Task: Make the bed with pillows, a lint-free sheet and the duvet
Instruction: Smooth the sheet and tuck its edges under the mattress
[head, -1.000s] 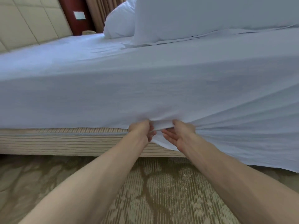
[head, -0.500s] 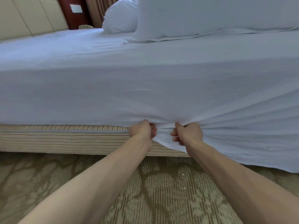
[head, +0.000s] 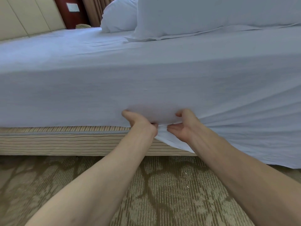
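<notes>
Along the near side of the bed point(head: 65, 142) the sheet point(head: 146, 82) hangs untucked to the right; a hard pull could drag it crooked under the far pillows point(head: 203, 15); left hand point(head: 140, 123) and right hand point(head: 184, 126) pinch its edge; no writing is readable.

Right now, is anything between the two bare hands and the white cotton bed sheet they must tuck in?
Nothing visible. The left hand and the right hand both touch the white sheet at its lower edge, above the striped bed base.
</notes>
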`<state>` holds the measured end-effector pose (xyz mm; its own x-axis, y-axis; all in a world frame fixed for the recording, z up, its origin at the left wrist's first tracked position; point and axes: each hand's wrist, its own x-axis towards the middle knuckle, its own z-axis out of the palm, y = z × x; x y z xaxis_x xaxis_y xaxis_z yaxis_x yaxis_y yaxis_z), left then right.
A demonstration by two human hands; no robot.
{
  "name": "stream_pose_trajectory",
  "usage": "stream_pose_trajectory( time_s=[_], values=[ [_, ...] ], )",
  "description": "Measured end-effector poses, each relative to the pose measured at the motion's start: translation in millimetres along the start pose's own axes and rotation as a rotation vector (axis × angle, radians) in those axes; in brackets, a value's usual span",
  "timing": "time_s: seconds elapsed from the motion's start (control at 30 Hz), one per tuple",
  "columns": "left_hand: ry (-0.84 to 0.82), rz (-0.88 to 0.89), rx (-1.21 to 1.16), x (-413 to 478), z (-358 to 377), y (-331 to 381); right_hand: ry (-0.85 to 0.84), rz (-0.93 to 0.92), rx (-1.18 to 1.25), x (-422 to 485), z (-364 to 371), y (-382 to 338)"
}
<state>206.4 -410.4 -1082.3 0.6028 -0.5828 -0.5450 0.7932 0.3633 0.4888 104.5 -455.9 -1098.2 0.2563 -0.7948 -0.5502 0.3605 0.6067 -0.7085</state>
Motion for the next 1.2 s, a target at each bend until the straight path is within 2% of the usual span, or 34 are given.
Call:
stream_pose_trajectory(
  time_s=[0.17, 0.27, 0.37, 0.5, 0.63, 0.77, 0.9, 1.07, 1.2],
  values=[
    [0.119, 0.021, -0.114, -16, 10, -10, -0.004, -0.026, 0.209, -6, 5, 11],
    [0.109, 0.022, -0.144, -15, 10, -19, 0.002, -0.042, 0.308, -4, 4, 16],
    [0.099, -0.004, -0.042, -5, 7, -14, -0.004, -0.033, 0.299, 5, -2, 18],
    [0.064, -0.135, 0.158, 11, 2, 12, -0.015, -0.009, 0.303, 10, 0, 13],
    [-0.023, -0.106, 0.251, 10, 1, 20, -0.019, -0.001, 0.357, 3, 2, 14],
    [-0.103, -0.024, 0.134, 10, -2, 5, -0.012, -0.03, 0.563, -4, 17, 20],
    [-0.071, -0.053, 0.013, 17, -13, -4, 0.018, -0.061, 0.653, 0, 27, 30],
    [-0.053, -0.088, -0.118, 21, -14, -7, -0.084, -0.015, 0.696, 6, 30, 22],
    [-0.055, -0.082, -0.123, 25, -15, -7, -0.114, 0.046, 0.625, -3, 28, 17]
  ],
)
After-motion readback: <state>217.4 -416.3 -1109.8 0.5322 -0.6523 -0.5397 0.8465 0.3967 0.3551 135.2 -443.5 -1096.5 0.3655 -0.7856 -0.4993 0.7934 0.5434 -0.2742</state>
